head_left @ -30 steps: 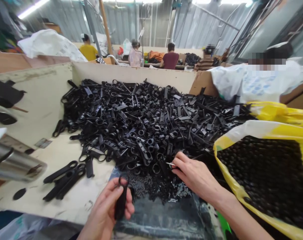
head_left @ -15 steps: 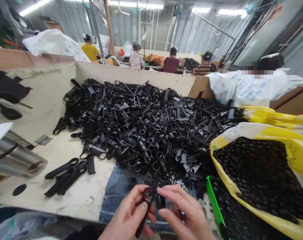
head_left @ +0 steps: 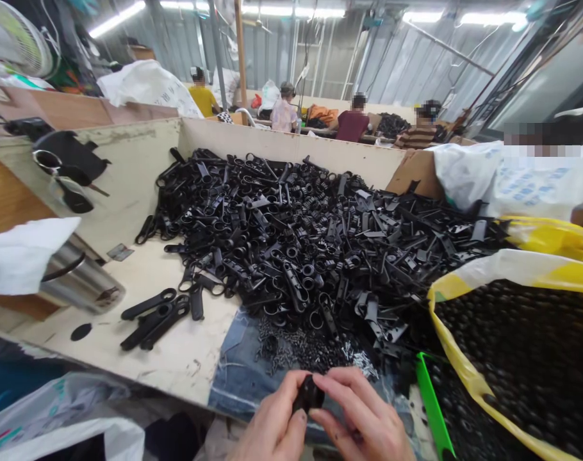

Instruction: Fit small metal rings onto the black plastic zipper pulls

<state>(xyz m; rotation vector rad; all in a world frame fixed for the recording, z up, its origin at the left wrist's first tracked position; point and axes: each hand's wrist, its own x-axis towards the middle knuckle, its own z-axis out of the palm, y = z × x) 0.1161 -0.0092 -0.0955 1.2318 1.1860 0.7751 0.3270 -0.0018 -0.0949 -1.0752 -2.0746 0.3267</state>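
While a steel flask [head_left: 82,285] under a white cloth [head_left: 25,253] sits at 9 o'clock, loose black clips [head_left: 152,317] lie on the tabletop [head_left: 128,192] beside it. My left hand [head_left: 272,429] and right hand [head_left: 363,419] meet at 6 o'clock, fingers pinched shut on one small black part [head_left: 309,395], held close so I can see it. Big parts pile [head_left: 311,237] at 12, near for grabbing. Yellow bag [head_left: 512,269] at 3.
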